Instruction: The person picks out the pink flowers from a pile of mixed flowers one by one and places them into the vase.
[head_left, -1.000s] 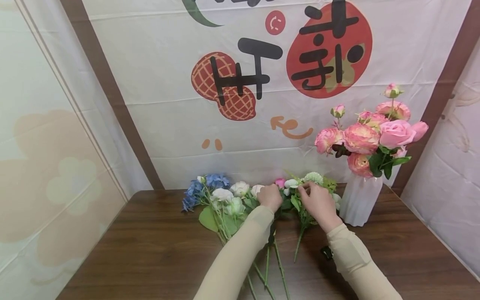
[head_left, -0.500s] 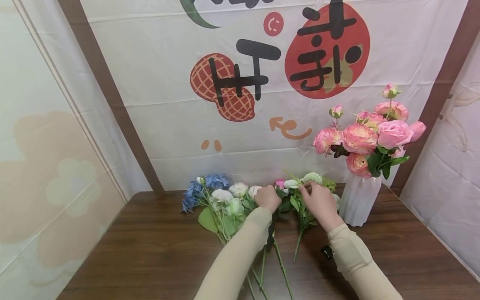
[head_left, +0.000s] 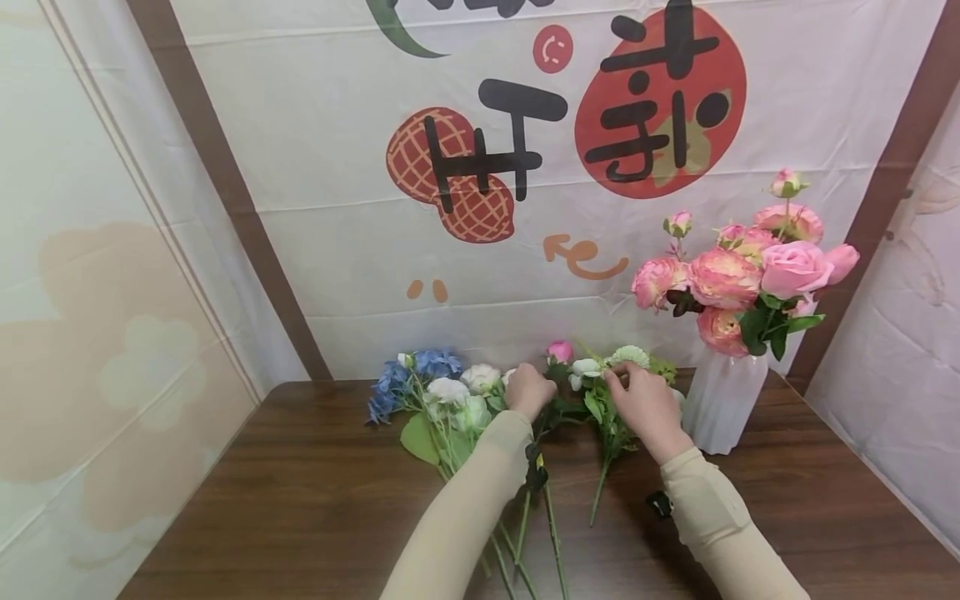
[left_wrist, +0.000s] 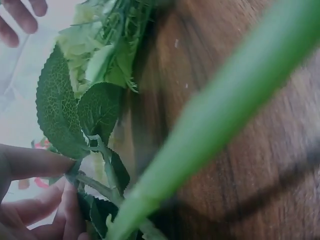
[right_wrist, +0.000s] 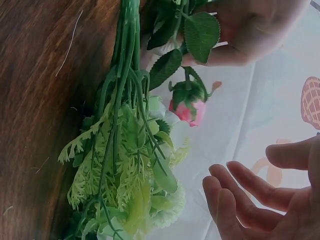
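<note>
My left hand (head_left: 529, 392) pinches a leafy green stem (left_wrist: 95, 185) between thumb and fingers, above the row of artificial flowers. A pink flower bud (right_wrist: 189, 107) shows beside that hand and its dark green leaves (right_wrist: 201, 37). In the right wrist view, my right hand (right_wrist: 270, 205) has its fingers apart and slightly bent, with nothing between them. It hovers next to a bunch of pale green and white flowers (right_wrist: 135, 165) lying on the table. A thick green stem (left_wrist: 215, 115) crosses close in front of the left wrist camera.
Blue flowers (head_left: 390, 387) and white roses (head_left: 447, 392) lie at the left, their long stems (head_left: 553, 533) reaching toward the front. A white vase (head_left: 723, 404) with pink flowers (head_left: 723, 279) stands at the back right. Behind the wooden table (head_left: 300, 500) hangs a printed cloth (head_left: 337, 267).
My left hand has shifted slightly left, and more of the pink bud shows above and right of it. The stems below have swung left. My right hand has hardly moved.
</note>
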